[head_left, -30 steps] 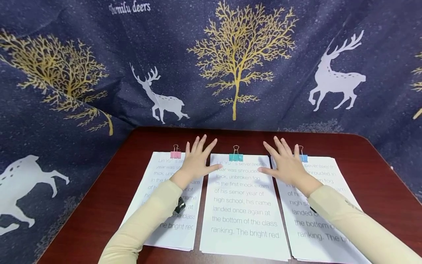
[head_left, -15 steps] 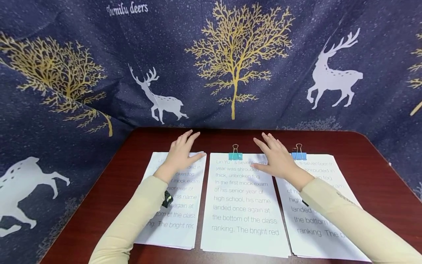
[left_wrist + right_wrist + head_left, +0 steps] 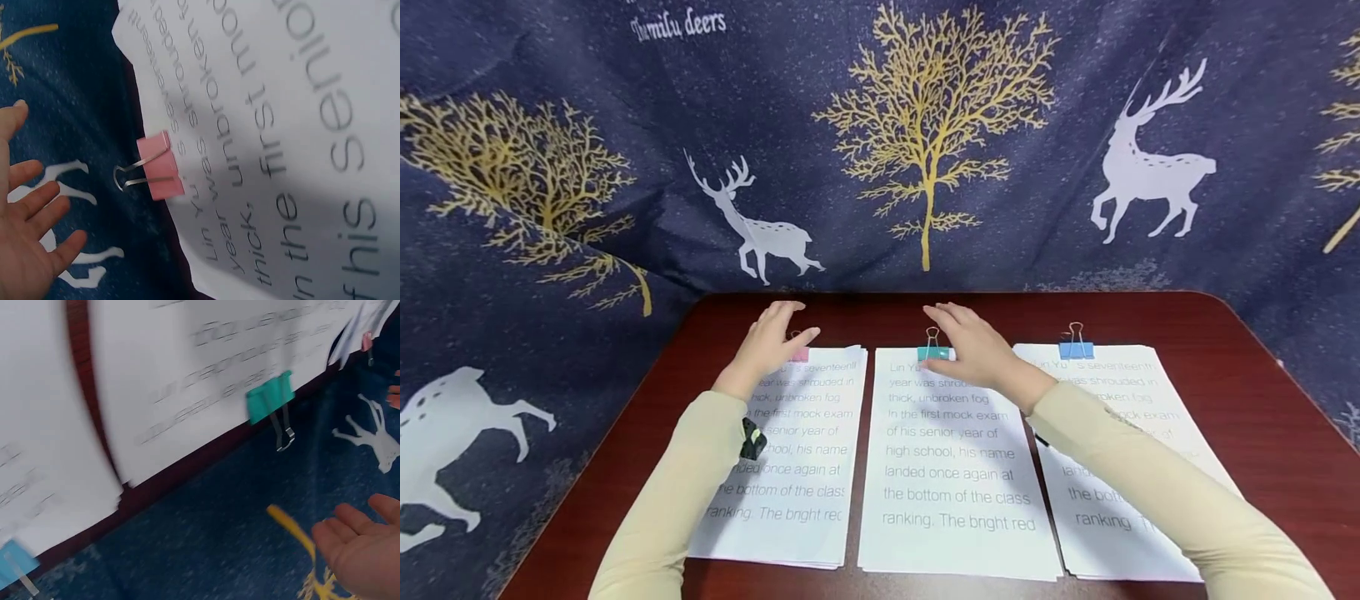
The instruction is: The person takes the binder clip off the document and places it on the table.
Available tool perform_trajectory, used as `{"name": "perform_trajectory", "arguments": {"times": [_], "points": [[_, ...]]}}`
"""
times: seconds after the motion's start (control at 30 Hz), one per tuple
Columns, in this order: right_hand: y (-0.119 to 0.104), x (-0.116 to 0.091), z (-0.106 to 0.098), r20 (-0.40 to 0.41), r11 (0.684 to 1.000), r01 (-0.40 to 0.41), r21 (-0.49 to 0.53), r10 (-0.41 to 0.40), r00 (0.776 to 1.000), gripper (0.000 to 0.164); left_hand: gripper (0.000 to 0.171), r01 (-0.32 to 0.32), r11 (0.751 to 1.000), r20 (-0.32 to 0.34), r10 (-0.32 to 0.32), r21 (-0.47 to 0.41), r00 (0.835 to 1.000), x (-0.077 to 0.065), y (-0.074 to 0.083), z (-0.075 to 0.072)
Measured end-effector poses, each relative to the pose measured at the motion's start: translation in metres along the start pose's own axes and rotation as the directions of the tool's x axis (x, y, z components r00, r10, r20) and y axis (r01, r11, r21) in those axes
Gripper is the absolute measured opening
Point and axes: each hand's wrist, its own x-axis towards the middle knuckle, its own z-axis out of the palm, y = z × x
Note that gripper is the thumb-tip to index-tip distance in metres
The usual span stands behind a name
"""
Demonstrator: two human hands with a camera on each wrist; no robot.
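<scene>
Three stacks of printed paper lie side by side, each with a binder clip on its top edge. My left hand [image 3: 765, 342] hovers over the top of the left stack [image 3: 797, 467], near its pink binder clip [image 3: 161, 167], fingers loosely bent and holding nothing. Over the top of the middle stack [image 3: 951, 475] is my right hand [image 3: 977, 346], close to the teal binder clip [image 3: 270, 399] and apart from it. Its fingers are relaxed, with nothing between them. A blue binder clip [image 3: 1077, 351] grips the right stack [image 3: 1120, 379], partly covered by my right sleeve.
The stacks lie on a dark red wooden table [image 3: 1210, 350]. A dark blue cloth [image 3: 1037, 242] printed with white deer and golden trees hangs behind its far edge.
Both hands have moved left. The right hand has gone from between the middle and right stacks to above the teal clip, uncovering the blue clip. The left hand has shifted beside the pink clip.
</scene>
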Motion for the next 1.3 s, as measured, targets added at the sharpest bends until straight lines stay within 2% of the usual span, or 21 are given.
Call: {"name": "perform_trajectory", "arguments": {"times": [0.17,0.4,0.6,0.8,0.87,1.0,1.17,1.3], "points": [[-0.014,0.017,0.013,0.056,0.992,-0.063,0.114,0.057,0.997,0.079,0.052,0.063,0.998,0.065,-0.062,-0.017,0.996,0.007,-0.011,0.0],[-0.03,0.038,0.04,0.11,0.953,-0.168,0.251,0.144,0.983,0.072,0.048,0.11,0.994,0.102,-0.107,-0.021,0.989,0.016,-0.025,0.003],[-0.041,0.053,0.063,0.129,0.883,-0.274,0.382,0.242,0.962,0.062,0.049,0.154,0.986,0.153,-0.142,-0.067,0.978,0.025,-0.033,0.009],[-0.051,0.061,0.077,0.151,0.82,-0.372,0.434,0.341,0.928,0.056,0.049,0.168,0.984,0.176,-0.154,-0.065,0.972,0.03,-0.035,0.015],[-0.053,0.063,0.081,0.162,0.816,-0.388,0.428,0.353,0.921,0.056,0.049,0.184,0.982,0.202,-0.17,-0.05,0.964,0.03,-0.035,0.017],[-0.056,0.068,0.088,0.149,0.836,-0.374,0.401,0.343,0.927,0.054,0.047,0.214,0.976,0.229,-0.202,-0.027,0.952,0.031,-0.036,0.019],[-0.057,0.075,0.092,0.14,0.83,-0.377,0.412,0.351,0.926,0.053,0.04,0.225,0.974,0.231,-0.211,-0.036,0.95,0.035,-0.038,0.019],[-0.057,0.081,0.096,0.15,0.837,-0.377,0.398,0.346,0.926,0.049,0.037,0.235,0.97,0.241,-0.214,-0.062,0.947,0.038,-0.038,0.018]]}}
